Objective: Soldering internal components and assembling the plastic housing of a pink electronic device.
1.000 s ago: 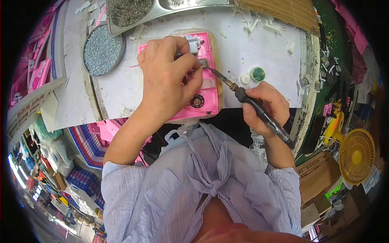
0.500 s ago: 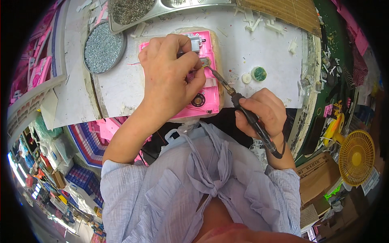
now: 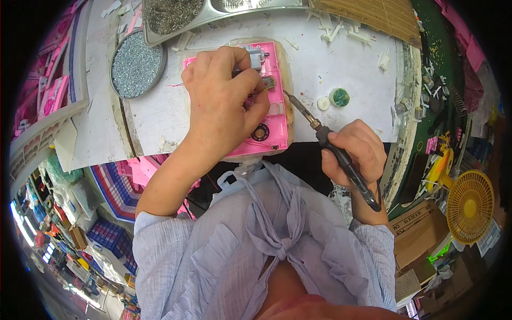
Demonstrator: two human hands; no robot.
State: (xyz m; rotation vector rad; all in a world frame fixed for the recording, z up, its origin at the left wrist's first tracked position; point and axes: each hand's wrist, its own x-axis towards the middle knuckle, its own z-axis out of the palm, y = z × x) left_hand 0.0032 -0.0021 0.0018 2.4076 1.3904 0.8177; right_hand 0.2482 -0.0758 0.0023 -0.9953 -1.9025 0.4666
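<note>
A pink plastic housing (image 3: 276, 98) lies on a padded block (image 3: 288, 69) on the table. In it are a grey box-shaped part (image 3: 256, 60), a small metal part (image 3: 269, 82) and a round black speaker (image 3: 260, 132). My left hand (image 3: 221, 96) rests over the housing, thumb and fingertips pinched together beside the small metal part; what they grip is hidden. Thin red wire (image 3: 175, 85) sticks out at that hand's left. My right hand (image 3: 358, 152) is closed round the black handle of a soldering iron (image 3: 341, 160). The iron's tip is just right of the housing, apart from it.
A round dish of small screws (image 3: 137, 65) stands left of the housing. Behind is a metal tray (image 3: 221, 15) with small metal pieces. A green round piece (image 3: 339, 97) and a white disc (image 3: 323, 103) lie to the right. A yellow fan (image 3: 469, 207) stands at far right.
My right hand has drawn the soldering iron back to the right, its tip leaving the small metal part. The left hand has stayed in place.
</note>
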